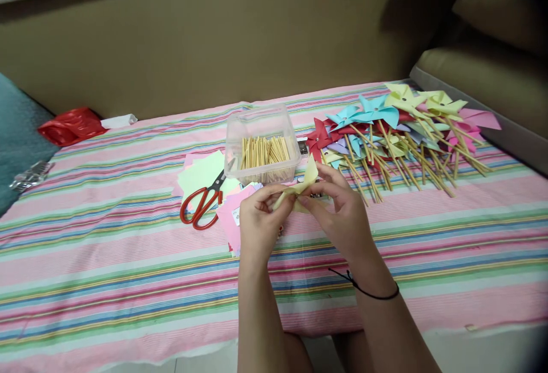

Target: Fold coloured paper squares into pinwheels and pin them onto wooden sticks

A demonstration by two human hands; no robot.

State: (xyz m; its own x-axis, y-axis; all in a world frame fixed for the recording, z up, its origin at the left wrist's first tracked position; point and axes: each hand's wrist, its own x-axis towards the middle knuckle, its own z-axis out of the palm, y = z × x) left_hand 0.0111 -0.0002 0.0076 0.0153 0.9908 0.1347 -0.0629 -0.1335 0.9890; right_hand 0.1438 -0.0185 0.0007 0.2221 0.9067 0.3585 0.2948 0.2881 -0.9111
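Between my two hands is a pale yellow paper pinwheel (309, 174), its blades partly folded and raised. My left hand (263, 219) pinches its near left side between thumb and fingers. The thumb and fingers of my right hand (338, 207) grip it from the right, close to the middle. The fingertips hide the pinwheel's centre. Just beyond my hands stands a clear plastic box (291, 162) holding many short wooden sticks (265, 151). Red-handled scissors (201, 207) rest on coloured paper sheets (192, 176) to the left of my hands.
Finished pinwheels (381, 110) on sticks lie heaped at the right. Pink paper (229, 213) lies beside my left hand. A red plastic bag (72, 126) and a clear crinkled packet (31, 176) sit at the far left. A striped cloth (128, 282) covers the surface.
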